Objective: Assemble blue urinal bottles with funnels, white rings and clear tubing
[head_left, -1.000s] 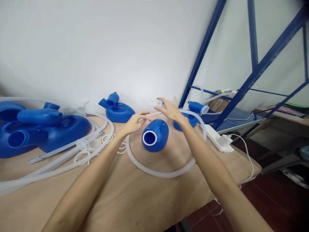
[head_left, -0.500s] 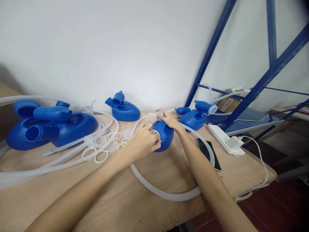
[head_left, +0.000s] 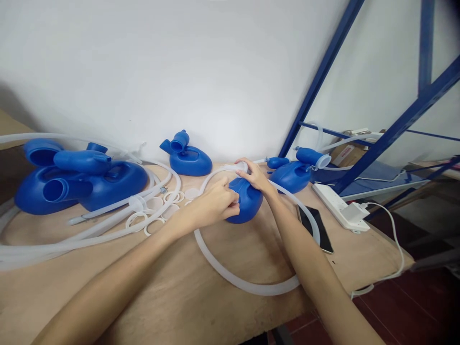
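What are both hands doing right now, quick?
Left hand: fingers curled against the blue bottle; can't tell if gripping.
Right hand: fingers bent at the clear tube end; can't tell if gripping.

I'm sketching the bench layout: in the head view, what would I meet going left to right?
Cluster of blue bottles, blue bottle near the wall, left hand, handled blue bottle, right-hand blue bottle, white power strip.

bare hands (head_left: 220,205), slender bare forearms (head_left: 122,282)
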`<state>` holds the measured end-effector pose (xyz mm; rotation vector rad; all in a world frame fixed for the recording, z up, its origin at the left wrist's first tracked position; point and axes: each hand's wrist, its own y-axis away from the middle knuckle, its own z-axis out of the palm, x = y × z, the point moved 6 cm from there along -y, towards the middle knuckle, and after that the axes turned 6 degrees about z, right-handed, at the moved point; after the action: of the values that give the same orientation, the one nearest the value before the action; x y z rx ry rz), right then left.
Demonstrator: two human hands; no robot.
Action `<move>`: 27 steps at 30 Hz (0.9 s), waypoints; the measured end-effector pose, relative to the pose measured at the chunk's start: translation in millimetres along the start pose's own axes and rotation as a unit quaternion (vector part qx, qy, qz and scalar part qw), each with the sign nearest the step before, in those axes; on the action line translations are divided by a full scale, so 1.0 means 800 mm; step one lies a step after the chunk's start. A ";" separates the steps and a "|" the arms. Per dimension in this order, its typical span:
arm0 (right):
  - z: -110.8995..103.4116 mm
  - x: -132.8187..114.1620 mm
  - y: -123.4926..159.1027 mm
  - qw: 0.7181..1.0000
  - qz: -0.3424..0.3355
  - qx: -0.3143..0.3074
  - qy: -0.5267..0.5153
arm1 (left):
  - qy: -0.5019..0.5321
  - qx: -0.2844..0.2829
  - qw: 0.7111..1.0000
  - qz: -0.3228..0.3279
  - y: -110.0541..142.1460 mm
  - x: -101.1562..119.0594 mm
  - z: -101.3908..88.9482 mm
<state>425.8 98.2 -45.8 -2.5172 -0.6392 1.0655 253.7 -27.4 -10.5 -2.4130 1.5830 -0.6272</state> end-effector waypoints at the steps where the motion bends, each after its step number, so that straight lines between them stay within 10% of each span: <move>1: 0.000 0.000 0.000 1.000 0.005 -0.002 0.007 | 0.012 -0.004 1.000 -0.008 0.000 -0.001 0.000; 15: -0.015 0.005 0.008 0.963 0.205 0.102 0.143 | 0.086 0.153 0.955 -0.239 0.018 -0.066 -0.012; 27: -0.009 -0.013 0.014 0.972 0.168 0.087 0.142 | 0.238 0.065 0.927 -0.283 0.012 -0.077 -0.028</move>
<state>427.8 82.5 -40.4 -2.6043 -0.0364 0.7946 214.6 26.3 -9.5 -2.7471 0.8850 -1.4613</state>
